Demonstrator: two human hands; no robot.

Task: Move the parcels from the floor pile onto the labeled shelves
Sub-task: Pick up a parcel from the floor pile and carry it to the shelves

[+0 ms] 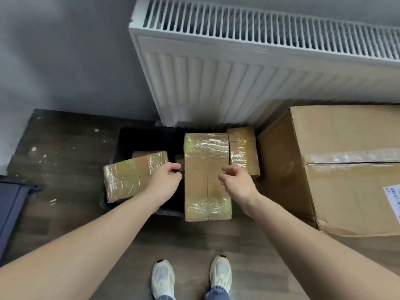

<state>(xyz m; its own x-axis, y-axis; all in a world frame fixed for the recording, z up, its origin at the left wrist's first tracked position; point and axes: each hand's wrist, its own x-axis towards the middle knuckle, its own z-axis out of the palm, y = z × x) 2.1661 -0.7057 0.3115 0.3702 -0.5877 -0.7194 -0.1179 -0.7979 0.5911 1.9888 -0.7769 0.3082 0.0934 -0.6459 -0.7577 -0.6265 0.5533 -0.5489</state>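
Now both bare arms reach down toward the parcels. The left hand (166, 180) has its fingers loosely curled and hangs just beside the right end of a flat brown cardboard parcel wrapped in glossy clear tape (132, 176); whether the fingertips touch this parcel I cannot tell, and it grips nothing. The right hand (236, 180) is relaxed, with fingers half bent and spread, over the right edge of a long rectangular brown cardboard parcel with shiny tape bands at both ends (206, 176); it holds nothing.

The long parcel lies across the right part of a black plastic crate (127, 141), and the flat parcel rests tilted on the crate's left edge. A smaller taped brown cardboard parcel (243, 150) leans just beside the long one, on its right. The tape is wrinkled and reflects light.

Further right stands a big plain cardboard box with a taped seam and a white label (346, 165). The floor is dark wood-pattern laminate (65, 152) with small white specks. Behind the crate a white ribbed metal radiator (238, 72) is on a grey wall (65, 50). Two pale sneakers (220, 273) stand below, and a dark blue bin corner (13, 202) is at the left edge.
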